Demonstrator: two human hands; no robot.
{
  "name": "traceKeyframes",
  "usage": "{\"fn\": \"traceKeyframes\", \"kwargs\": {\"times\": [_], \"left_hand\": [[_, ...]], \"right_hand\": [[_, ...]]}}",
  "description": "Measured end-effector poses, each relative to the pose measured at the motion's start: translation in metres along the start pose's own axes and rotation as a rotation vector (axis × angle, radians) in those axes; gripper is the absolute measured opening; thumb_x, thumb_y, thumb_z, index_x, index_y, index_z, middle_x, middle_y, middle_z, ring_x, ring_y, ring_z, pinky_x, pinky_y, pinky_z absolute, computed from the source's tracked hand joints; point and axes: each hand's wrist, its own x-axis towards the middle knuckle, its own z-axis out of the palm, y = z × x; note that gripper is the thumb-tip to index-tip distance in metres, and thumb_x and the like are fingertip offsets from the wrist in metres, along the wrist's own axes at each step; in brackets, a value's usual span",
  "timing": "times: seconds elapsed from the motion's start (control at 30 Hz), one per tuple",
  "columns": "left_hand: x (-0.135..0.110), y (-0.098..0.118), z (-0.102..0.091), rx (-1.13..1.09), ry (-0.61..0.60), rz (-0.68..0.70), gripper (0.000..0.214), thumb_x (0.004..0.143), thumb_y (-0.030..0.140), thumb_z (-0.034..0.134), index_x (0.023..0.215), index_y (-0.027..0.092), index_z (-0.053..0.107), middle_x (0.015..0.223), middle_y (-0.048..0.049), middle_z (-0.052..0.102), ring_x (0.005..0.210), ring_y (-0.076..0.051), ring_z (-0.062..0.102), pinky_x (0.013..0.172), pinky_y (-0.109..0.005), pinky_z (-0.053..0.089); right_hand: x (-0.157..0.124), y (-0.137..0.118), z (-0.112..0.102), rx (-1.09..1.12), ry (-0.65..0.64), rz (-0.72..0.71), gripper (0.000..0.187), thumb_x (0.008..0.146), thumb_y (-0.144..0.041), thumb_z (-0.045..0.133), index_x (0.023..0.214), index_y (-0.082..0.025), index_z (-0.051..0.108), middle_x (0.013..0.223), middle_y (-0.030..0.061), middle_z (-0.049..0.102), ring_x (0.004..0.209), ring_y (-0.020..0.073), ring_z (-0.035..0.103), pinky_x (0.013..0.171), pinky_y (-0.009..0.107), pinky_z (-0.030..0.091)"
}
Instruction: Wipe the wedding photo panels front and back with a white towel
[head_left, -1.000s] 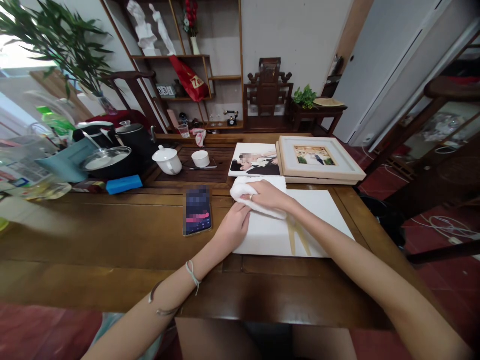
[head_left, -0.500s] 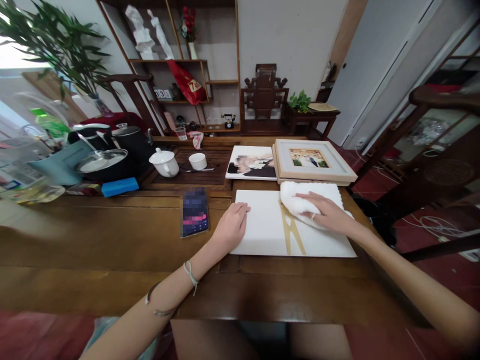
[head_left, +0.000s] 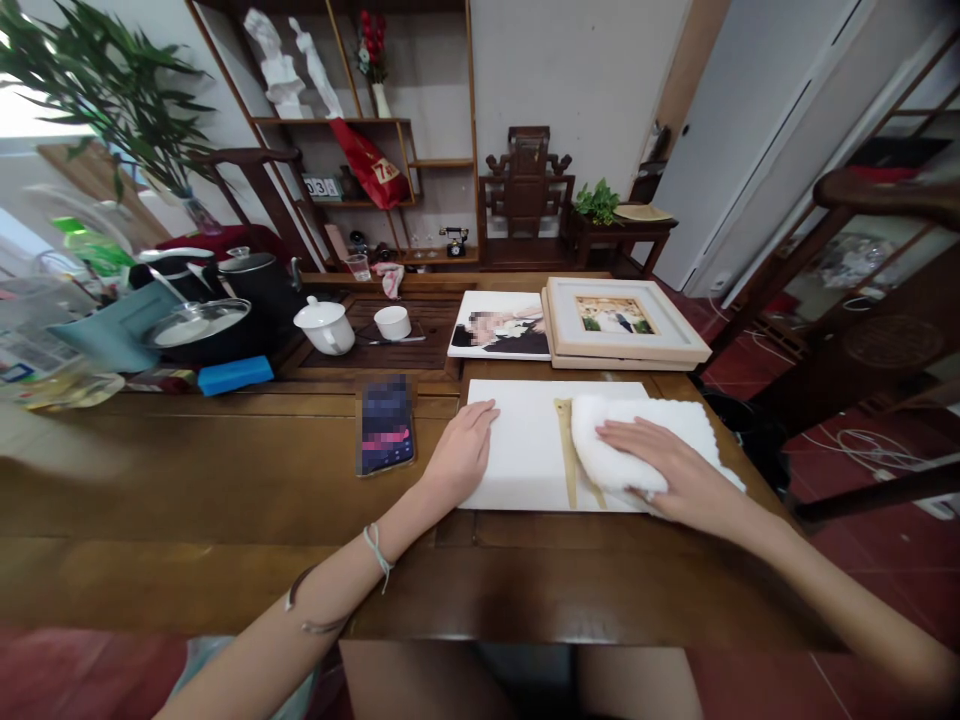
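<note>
A white rectangular board (head_left: pixel 517 450) lies flat on the wooden table, with a beige A-shaped piece (head_left: pixel 566 450) on its face. My left hand (head_left: pixel 465 450) lies flat on the board's left edge, fingers stretched out and holding nothing. My right hand (head_left: pixel 664 465) presses a bunched white towel (head_left: pixel 611 445) onto the board's right half. The towel hides the right part of the beige piece and hangs over the board's right edge. Just left of my left hand is a phone (head_left: pixel 385 425), its screen lit and partly blurred.
Behind the board lie a photo panel (head_left: pixel 501 325) and a pale wooden picture frame (head_left: pixel 626 345). A tea tray (head_left: pixel 420 365) bears a lidded white cup (head_left: pixel 325 325) and a small white bowl (head_left: pixel 392 322). A blue block (head_left: pixel 236 375) and a black pan (head_left: pixel 199 335) are further left.
My right hand has slid the towel down and toward me over the board, covering more of the beige piece's right leg and baring its upper left. My left hand stays in place.
</note>
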Motion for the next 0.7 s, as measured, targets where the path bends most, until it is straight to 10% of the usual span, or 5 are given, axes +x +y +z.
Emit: {"fn": "traceKeyframes", "kwargs": {"times": [0.27, 0.7], "left_hand": [[0.001, 0.001, -0.003, 0.024, 0.002, 0.019, 0.035, 0.090, 0.008, 0.038, 0.119, 0.012, 0.057, 0.129, -0.0154, 0.057, 0.123, -0.026, 0.051, 0.106, -0.048, 0.041], [0.000, -0.001, 0.001, 0.111, -0.062, 0.021, 0.033, 0.090, 0.008, 0.038, 0.120, 0.011, 0.053, 0.132, -0.0165, 0.052, 0.126, -0.027, 0.045, 0.104, -0.047, 0.040]], "right_hand": [[0.052, 0.024, 0.010, -0.063, 0.063, 0.049, 0.056, 0.084, -0.028, 0.057, 0.139, -0.023, 0.046, 0.139, 0.0100, 0.052, 0.131, 0.0284, 0.044, 0.111, 0.057, 0.028], [-0.019, -0.057, -0.004, -0.032, -0.204, -0.205, 0.093, 0.060, -0.003, 0.046, 0.149, -0.023, 0.027, 0.151, 0.0030, 0.035, 0.141, 0.0238, 0.027, 0.117, 0.053, 0.017]]}}
